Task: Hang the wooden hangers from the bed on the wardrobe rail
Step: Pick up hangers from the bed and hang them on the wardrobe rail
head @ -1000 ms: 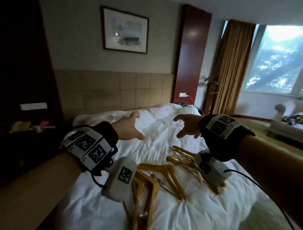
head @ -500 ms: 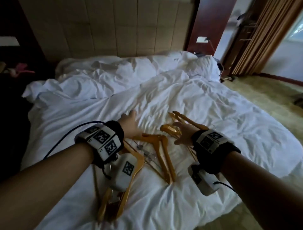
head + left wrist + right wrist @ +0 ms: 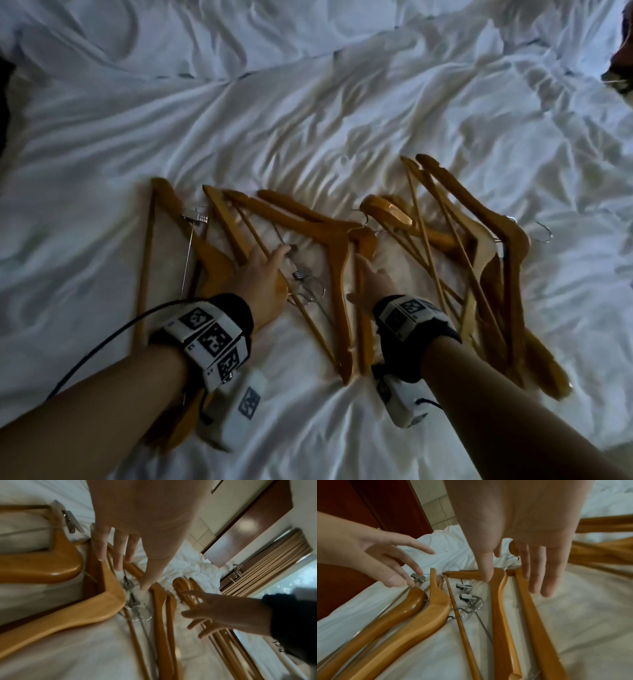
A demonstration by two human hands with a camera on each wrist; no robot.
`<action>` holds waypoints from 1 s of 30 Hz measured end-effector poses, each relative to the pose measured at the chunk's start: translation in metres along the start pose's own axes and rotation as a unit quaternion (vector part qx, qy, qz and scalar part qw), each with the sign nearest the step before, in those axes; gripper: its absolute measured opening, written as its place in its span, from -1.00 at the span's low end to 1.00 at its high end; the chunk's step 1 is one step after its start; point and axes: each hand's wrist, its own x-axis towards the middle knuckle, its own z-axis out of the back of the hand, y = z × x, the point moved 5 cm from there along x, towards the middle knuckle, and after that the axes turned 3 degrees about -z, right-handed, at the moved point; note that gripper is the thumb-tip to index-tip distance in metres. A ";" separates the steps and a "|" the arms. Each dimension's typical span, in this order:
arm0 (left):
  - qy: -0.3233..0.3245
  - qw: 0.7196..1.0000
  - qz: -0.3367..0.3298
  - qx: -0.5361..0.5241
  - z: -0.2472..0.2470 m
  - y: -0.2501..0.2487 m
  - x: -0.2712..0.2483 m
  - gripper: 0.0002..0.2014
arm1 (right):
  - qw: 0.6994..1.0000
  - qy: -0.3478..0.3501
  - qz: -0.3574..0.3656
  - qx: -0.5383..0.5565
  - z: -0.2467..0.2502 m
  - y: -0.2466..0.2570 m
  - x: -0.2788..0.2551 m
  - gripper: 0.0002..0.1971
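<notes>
Both hands have dropped lower over the honey-coloured wooden hangers (image 3: 337,240) lying scattered on the rumpled white bed (image 3: 308,102). The left hand (image 3: 263,277) and right hand (image 3: 371,281) are reaching with fingers spread, gripping nothing.

brown curtain (image 3: 267,566), dark wood panel (image 3: 368,507)
</notes>
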 end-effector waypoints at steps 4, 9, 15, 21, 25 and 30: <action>0.017 0.999 0.029 0.042 -0.038 0.030 0.012 -0.19 | 0.999 -0.010 0.017 0.038 -0.024 0.015 0.043 -0.27; 0.014 0.998 0.035 0.051 -0.055 0.055 0.019 -0.29 | 0.995 -0.055 0.033 0.070 -0.030 0.029 0.083 -0.24; 0.031 0.997 0.036 0.059 -0.064 0.065 0.022 -0.11 | 0.989 -0.087 0.004 0.121 -0.035 0.034 0.101 -0.16; 0.019 0.994 0.041 0.095 -0.062 0.055 0.022 -0.04 | 0.985 -0.128 0.040 0.106 -0.045 0.044 0.083 -0.04; 0.059 0.993 0.052 0.090 -0.058 0.054 0.019 -0.01 | 0.982 -0.146 0.072 0.094 -0.042 0.048 0.075 0.01; 0.082 0.991 0.044 0.096 -0.038 0.055 0.012 0.04 | 0.970 -0.170 0.160 0.073 -0.028 0.070 0.054 -0.05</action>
